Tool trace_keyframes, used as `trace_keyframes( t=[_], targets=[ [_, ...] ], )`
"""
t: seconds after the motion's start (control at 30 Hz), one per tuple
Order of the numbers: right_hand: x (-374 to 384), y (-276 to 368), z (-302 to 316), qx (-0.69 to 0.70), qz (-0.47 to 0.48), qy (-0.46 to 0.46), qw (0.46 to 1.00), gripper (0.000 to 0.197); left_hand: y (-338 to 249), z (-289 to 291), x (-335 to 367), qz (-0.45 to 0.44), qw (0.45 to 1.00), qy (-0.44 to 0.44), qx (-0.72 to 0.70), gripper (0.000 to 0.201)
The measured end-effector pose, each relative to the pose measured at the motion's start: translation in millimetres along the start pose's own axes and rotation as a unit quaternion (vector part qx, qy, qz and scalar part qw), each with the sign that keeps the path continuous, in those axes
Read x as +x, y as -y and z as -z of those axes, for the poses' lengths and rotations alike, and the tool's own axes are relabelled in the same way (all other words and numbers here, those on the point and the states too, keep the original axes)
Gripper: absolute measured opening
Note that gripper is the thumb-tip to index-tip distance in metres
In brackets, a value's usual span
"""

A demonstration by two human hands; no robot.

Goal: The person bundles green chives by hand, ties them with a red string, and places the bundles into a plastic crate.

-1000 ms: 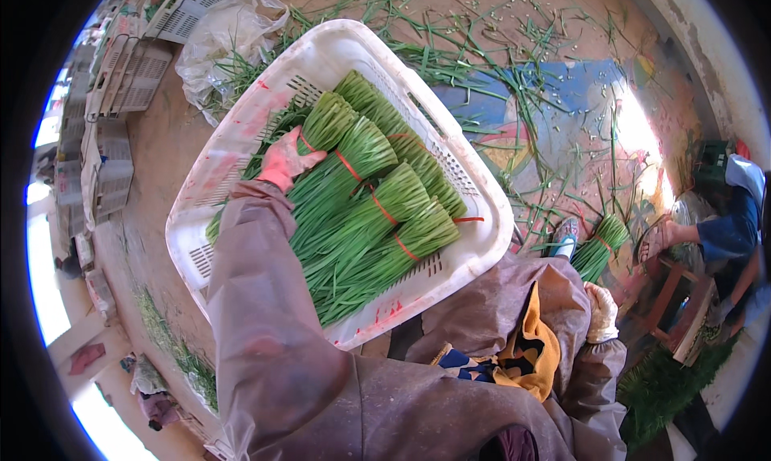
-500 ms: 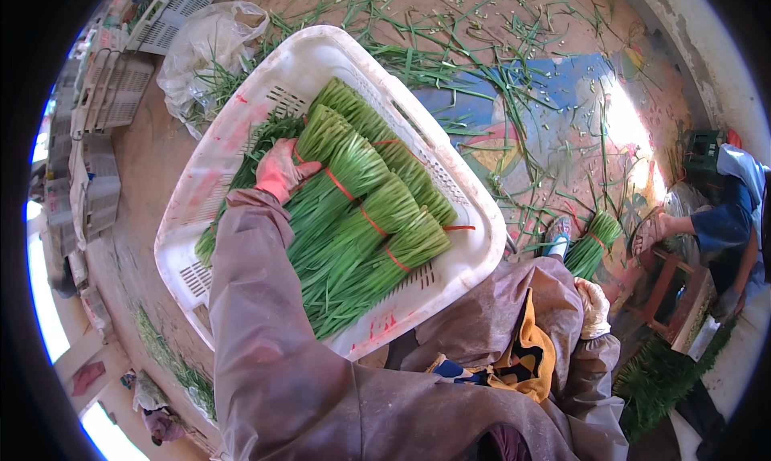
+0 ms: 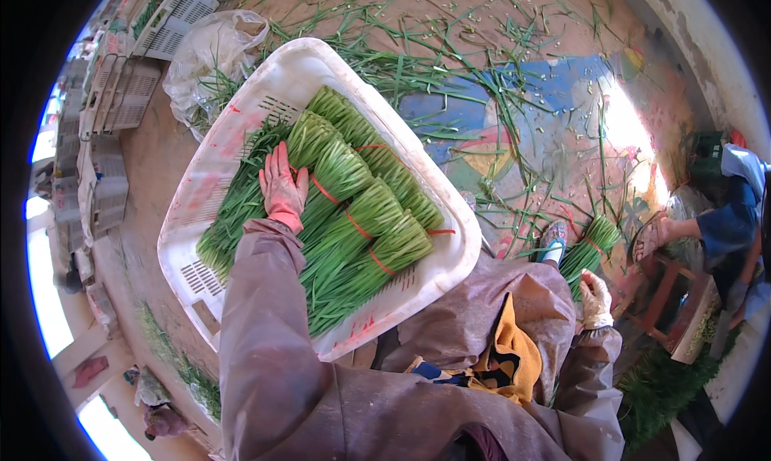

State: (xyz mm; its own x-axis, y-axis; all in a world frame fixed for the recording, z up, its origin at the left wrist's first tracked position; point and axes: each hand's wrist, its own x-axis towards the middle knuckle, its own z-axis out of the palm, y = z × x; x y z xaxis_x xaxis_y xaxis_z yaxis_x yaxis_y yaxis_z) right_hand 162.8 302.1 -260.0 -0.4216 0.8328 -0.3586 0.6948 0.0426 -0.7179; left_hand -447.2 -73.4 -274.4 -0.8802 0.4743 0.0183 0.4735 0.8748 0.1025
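A white plastic crate [image 3: 186,189] sits tilted before me, holding several bundles of garlic chives [image 3: 329,180] tied with red bands. My left hand [image 3: 284,189], in a pink glove, lies flat on the chives at the left of the row, fingers stretched and pointing away from me. Its palm touches the bundles without gripping one. At right, beside my knee, my right hand [image 3: 596,300] wears a pale glove. Its fingers are loosely bent and apart, with nothing visible in them. Just beyond it stands another banded chive bundle [image 3: 590,252] near a shoe.
Loose chive leaves [image 3: 418,67] litter the floor beyond the crate. A clear plastic bag [image 3: 213,55] lies behind it at left, near stacked white crates [image 3: 173,15]. At right are another person's leg [image 3: 683,230], a small wooden stool [image 3: 671,300] and a green heap [image 3: 662,393].
My left hand has flattened out from a curled position at the bundles. My right hand has lifted off my knee toward the bundle on the floor. The crate appears slightly shifted in view.
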Motion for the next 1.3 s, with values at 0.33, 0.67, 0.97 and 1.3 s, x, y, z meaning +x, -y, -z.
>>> trace_keyframes(
  t=[0.33, 0.67, 0.97, 1.3],
  targets=[
    [64.4, -154.5, 38.5, -0.044, -0.278, -0.14, 0.949, 0.092, -112.2, 2.8, -11.8, -0.206, 0.971, 0.072, 0.092, 0.069],
    [152.9, -256.4, -41.5, 0.022, -0.383, -0.231, 0.894, 0.121, -158.9, 24.1, -67.3, -0.205, 0.973, 0.083, -0.07, 0.072],
    [143.4, -207.3, -10.1, 0.02, -0.248, -0.177, 0.952, 0.07, -167.9, 0.1, -118.7, -0.164, 0.981, 0.088, -0.048, 0.058],
    [11.4, 96.4, 78.2, -0.013, 0.195, -0.089, 0.977, 0.088, -228.0, 138.6, -155.7, -0.16, 0.816, 0.09, -0.547, 0.081]
  ],
)
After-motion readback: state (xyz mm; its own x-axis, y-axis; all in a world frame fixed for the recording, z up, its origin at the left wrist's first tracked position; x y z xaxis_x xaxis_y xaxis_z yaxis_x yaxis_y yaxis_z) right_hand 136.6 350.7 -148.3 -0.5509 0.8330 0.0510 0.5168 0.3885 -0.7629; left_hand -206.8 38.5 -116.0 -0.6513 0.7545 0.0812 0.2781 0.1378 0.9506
